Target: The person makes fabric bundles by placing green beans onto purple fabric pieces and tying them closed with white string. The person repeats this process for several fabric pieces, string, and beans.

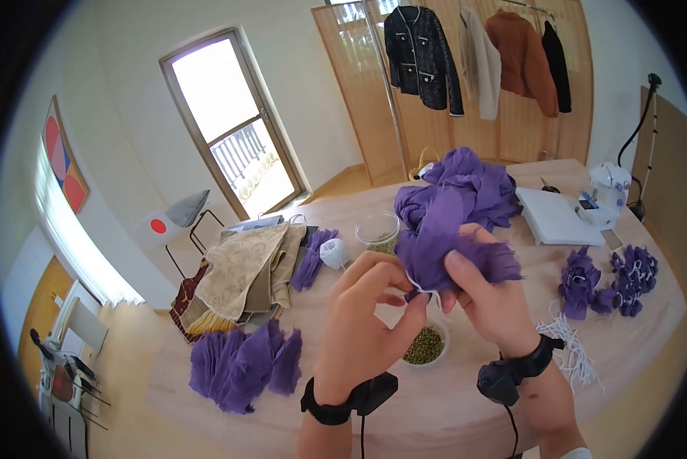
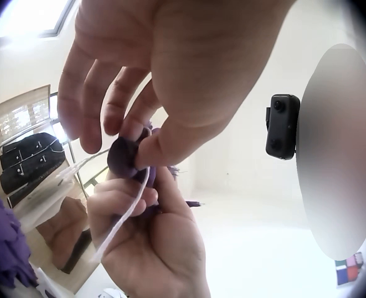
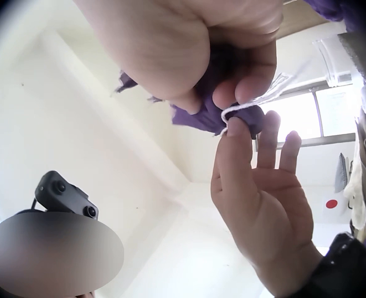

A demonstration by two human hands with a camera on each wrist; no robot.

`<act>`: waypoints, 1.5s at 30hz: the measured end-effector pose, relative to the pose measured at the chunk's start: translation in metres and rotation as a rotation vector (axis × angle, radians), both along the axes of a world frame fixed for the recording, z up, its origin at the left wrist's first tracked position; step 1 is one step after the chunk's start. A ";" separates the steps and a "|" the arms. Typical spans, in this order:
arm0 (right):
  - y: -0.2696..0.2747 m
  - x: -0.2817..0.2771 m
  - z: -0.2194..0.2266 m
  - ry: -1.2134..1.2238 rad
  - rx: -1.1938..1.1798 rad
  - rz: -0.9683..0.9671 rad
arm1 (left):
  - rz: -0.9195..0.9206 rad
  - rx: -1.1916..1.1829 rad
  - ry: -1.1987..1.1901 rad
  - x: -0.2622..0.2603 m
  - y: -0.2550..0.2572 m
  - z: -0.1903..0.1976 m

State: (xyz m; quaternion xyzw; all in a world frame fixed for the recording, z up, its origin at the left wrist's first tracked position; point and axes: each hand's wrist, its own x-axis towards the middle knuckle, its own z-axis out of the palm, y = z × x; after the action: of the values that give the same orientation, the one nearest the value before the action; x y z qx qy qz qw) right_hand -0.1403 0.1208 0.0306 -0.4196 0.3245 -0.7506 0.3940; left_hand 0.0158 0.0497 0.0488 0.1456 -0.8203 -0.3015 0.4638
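Both hands meet over the table around a strip of thin purple cloth (image 1: 435, 249). My left hand (image 1: 362, 310) pinches a small rounded purple knob (image 2: 122, 156) of this cloth between thumb and forefinger, its other fingers loosely bent. White string (image 3: 232, 110) loops round the base of the knob, with one end trailing down past the left thumb in the left wrist view. Just to the right, my right hand (image 1: 492, 306) grips the gathered cloth, thumb on top, and a frayed end sticks out past it. The curled right fingers partly hide the cloth.
Below the hands is a bowl (image 1: 445, 336) of small green beans; a clear tub (image 1: 377, 223) stands behind. A purple heap (image 1: 473, 183), string ball (image 1: 333, 253), fabric stack (image 1: 240, 268), purple pieces (image 1: 244, 367), tied purple bundles (image 1: 634, 275), cut strings (image 1: 569, 348) and sewing machine (image 1: 610, 195) surround them.
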 end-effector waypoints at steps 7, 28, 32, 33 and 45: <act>0.012 0.004 0.010 0.305 -0.132 -0.407 | -0.020 0.335 0.083 0.002 -0.001 -0.002; 0.006 0.007 0.002 1.084 -0.379 -0.601 | -0.108 0.260 0.150 0.009 0.000 0.000; 0.006 0.007 0.001 1.100 -0.390 -0.611 | -0.100 0.270 0.135 0.011 0.001 0.001; 0.005 0.007 0.000 1.105 -0.395 -0.615 | -0.097 0.267 0.131 0.011 0.001 0.000; 0.002 0.002 -0.003 1.277 -0.524 -0.713 | -0.071 0.231 0.081 0.010 -0.001 -0.002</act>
State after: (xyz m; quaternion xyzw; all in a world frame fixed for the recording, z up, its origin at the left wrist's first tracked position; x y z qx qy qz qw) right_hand -0.1382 0.1227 0.0273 -0.7204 0.4159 -0.4970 -0.2469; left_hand 0.0261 0.0483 0.0467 0.1565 -0.7654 -0.4159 0.4655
